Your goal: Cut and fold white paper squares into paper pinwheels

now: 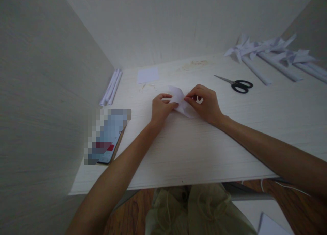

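Between my hands, over the middle of the white table, is a small piece of white paper (179, 95) with curled, folded flaps. My left hand (161, 107) grips its left side, thumb and fingers closed on it. With thumb and forefinger, my right hand (203, 104) pinches the paper's right edge. Part of the paper is hidden behind the fingers. Beyond my left hand, a flat square of white paper (148, 75) lies on the table. Scissors with black handles (240, 86) rest to the right of my right hand, blades pointing left.
Rolled paper tubes (111, 87) lie by the left wall, with a phone (109, 136), partly blurred out, nearer me. Several paper pinwheels on rolled sticks (278, 66) are piled at the back right. Walls enclose the table (178, 153) at the left and back.
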A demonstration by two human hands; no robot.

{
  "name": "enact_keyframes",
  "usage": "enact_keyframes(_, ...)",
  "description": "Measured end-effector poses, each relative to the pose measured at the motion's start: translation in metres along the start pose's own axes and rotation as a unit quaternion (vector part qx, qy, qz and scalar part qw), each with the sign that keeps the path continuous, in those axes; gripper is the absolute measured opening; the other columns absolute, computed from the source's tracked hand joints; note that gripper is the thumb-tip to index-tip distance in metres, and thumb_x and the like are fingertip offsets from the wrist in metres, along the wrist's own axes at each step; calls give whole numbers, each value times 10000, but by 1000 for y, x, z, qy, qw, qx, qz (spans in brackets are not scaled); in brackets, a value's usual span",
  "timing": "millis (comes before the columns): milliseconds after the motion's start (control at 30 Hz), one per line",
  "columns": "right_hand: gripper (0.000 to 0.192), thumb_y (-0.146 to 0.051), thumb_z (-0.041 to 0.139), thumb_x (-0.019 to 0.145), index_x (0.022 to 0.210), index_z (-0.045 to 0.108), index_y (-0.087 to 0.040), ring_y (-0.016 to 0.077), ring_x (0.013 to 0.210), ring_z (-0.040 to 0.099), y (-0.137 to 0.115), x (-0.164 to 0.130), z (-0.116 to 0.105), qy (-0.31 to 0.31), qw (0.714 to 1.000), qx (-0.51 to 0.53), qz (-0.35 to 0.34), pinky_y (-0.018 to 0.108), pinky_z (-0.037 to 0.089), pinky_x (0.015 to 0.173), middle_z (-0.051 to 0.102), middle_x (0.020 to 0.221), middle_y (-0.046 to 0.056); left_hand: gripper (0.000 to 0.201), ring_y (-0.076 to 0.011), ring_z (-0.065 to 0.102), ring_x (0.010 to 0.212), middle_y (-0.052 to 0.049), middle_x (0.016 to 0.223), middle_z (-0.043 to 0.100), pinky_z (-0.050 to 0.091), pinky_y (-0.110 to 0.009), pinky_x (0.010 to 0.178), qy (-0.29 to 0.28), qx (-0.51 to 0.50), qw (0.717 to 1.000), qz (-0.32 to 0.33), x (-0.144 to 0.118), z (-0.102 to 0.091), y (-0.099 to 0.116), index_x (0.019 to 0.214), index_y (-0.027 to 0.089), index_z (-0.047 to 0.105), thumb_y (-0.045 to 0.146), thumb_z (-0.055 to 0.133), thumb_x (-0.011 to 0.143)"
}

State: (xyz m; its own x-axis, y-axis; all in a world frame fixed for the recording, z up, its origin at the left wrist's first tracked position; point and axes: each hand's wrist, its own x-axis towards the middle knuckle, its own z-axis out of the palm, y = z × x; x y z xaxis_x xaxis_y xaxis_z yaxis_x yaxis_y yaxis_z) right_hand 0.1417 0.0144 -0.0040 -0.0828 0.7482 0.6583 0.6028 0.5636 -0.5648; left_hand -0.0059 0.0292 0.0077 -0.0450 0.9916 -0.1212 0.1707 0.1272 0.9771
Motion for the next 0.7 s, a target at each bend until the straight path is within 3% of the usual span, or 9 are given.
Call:
enact_keyframes(400, 112, -163, 600, 679, 588, 538, -182, 93, 505, 430, 7, 1, 2, 18, 996, 13, 89, 254, 347, 492, 529, 588, -7, 295, -121, 533, 515, 17, 563, 532, 461, -291, 553, 6, 19, 1000, -15, 1, 1, 3, 736, 158, 553, 23, 639, 489)
enact_keyframes(700, 93, -152, 609, 663, 585, 561, -169, 82, 490, 430, 9, 2, 3, -6, 992, 18, 126, 239, 340, 483, 545, 566, -12, 299, -103, 520, 485, 19, 546, 547, 438, -252, 518, -8, 15, 1000, -5, 1, 1, 0, 758, 143, 551, 22, 636, 499)
